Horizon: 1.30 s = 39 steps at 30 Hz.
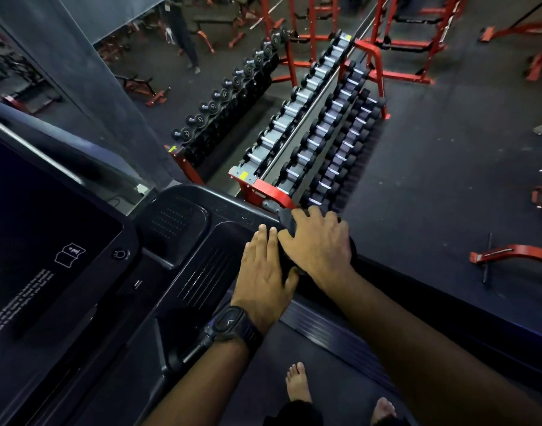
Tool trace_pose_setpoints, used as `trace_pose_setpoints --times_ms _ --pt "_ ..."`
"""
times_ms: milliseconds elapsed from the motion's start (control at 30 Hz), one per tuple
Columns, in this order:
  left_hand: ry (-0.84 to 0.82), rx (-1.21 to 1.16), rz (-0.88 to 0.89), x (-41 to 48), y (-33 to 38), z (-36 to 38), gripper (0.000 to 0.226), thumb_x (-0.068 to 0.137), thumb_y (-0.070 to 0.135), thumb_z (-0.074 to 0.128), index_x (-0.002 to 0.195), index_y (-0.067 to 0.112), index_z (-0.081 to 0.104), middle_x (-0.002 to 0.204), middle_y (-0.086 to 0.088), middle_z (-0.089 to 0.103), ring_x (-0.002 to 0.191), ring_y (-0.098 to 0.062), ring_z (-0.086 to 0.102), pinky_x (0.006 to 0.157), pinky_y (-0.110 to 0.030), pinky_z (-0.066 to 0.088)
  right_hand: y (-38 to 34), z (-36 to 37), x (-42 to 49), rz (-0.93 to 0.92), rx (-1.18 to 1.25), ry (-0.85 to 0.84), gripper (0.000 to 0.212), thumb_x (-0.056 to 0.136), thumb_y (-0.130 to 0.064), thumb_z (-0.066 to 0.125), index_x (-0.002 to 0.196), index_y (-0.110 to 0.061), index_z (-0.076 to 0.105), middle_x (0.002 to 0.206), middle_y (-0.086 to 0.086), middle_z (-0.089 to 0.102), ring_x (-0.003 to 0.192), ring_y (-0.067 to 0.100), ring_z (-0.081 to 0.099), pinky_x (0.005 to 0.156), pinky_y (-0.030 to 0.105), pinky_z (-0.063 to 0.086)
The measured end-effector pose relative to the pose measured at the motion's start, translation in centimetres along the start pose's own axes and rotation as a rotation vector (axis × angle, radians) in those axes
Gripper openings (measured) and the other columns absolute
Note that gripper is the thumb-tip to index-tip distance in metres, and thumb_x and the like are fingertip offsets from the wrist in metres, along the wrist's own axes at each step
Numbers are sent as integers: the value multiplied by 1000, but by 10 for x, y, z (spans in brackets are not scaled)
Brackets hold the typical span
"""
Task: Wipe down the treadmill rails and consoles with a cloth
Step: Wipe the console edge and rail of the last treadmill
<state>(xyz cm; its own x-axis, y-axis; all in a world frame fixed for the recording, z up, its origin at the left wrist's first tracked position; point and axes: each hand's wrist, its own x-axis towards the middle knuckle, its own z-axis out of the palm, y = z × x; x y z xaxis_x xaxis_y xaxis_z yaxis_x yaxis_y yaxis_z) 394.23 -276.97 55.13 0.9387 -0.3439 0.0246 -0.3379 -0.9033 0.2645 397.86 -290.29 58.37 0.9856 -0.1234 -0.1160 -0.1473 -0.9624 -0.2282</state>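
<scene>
A dark treadmill console (183, 241) with a black screen (33, 229) fills the left of the head view. At the console's right corner, where the right handrail (386, 272) begins, lies a dark cloth (286, 221). My right hand (317, 241) presses flat on the cloth with fingers spread. My left hand (265, 272), with a black watch on the wrist, lies flat beside it, fingers straight, thumb touching the cloth's near edge. Most of the cloth is hidden under the hands.
Beyond the console stands a red dumbbell rack (309, 139) with several dumbbells, and a mirror wall (79, 72) to the left. Red benches and frames dot the dark gym floor (448, 179). My bare feet (299, 382) stand on the treadmill belt.
</scene>
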Motion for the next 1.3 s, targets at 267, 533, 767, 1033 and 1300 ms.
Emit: trace_pose_setpoints --times_ms 267,533,767,1033,1300 --pt "0 -4 -52 0 -1 -2 85 97 48 48 159 6 5 166 -13 2 154 -23 4 126 -38 3 2 -6 17 -105 100 -139 56 96 -59 40 142 -26 48 140 7 53 121 36 55 93 46 46" --pt "-6 -9 -138 1 4 -3 87 96 51 49 159 6 8 166 -14 2 154 -24 5 126 -37 4 4 -3 13 -156 46 -94 55 96 -57 39 141 -27 49 134 14 55 118 40 54 91 49 46" --pt "-35 -24 -177 0 5 -1 89 95 56 42 158 5 5 166 -15 -1 154 -24 0 126 -37 4 3 -1 3 -153 19 -59 59 95 -58 40 142 -23 48 134 13 56 115 39 55 91 49 46" --pt "-13 16 -178 3 8 1 88 98 47 51 158 8 0 166 -15 -5 154 -25 -3 125 -36 1 10 -12 49 -3 324 -308 58 97 -57 36 144 -29 53 134 16 60 121 39 55 86 42 41" --pt "-57 15 -173 5 9 -1 88 99 49 46 158 5 -4 165 -17 -11 153 -23 -12 126 -36 -1 4 -6 36 -88 168 -199 59 96 -62 38 140 -25 52 130 14 60 117 38 57 90 45 46"
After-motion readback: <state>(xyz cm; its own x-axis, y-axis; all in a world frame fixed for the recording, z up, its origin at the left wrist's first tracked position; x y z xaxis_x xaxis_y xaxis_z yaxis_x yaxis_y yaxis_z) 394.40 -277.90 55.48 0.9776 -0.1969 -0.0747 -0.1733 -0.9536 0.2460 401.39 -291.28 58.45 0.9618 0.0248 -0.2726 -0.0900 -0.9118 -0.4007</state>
